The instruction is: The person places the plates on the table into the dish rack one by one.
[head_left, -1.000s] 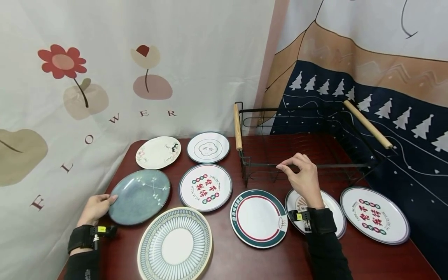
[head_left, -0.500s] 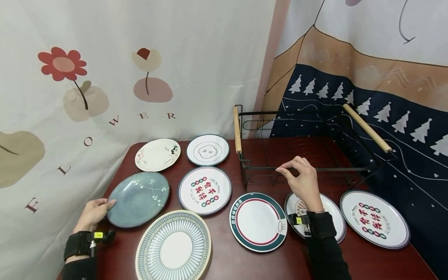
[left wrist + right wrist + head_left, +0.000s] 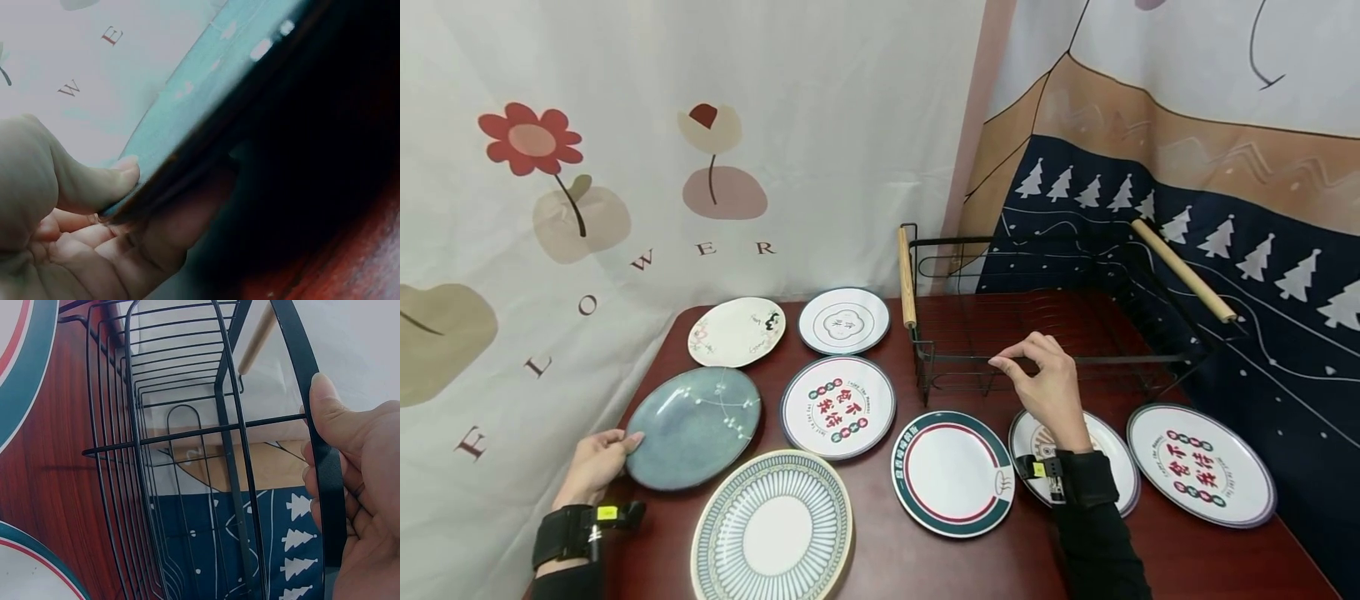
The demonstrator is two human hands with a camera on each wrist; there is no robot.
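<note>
My left hand [image 3: 597, 461] grips the near-left edge of the blue-green plate [image 3: 694, 426] on the dark red table; in the left wrist view the thumb [image 3: 119, 178] lies on top of the plate's rim [image 3: 206, 94] and fingers curl beneath it. My right hand [image 3: 1043, 385] pinches the front rim of the black wire dish rack [image 3: 1060, 333], thumb and fingers round the black bar [image 3: 319, 456]. The rack has wooden handles at each side and holds no plates that I can see.
Several more plates lie flat on the table [image 3: 887, 550]: a striped one [image 3: 773, 527] at the front, a green-and-red ringed one [image 3: 953, 472], two with red characters [image 3: 838, 406] [image 3: 1199, 463], two small ones at the back [image 3: 737, 331] [image 3: 844, 320]. Printed curtains hang behind.
The left hand and the blue-green plate have shifted slightly left and nearer. The right hand stays on the rack's front rim.
</note>
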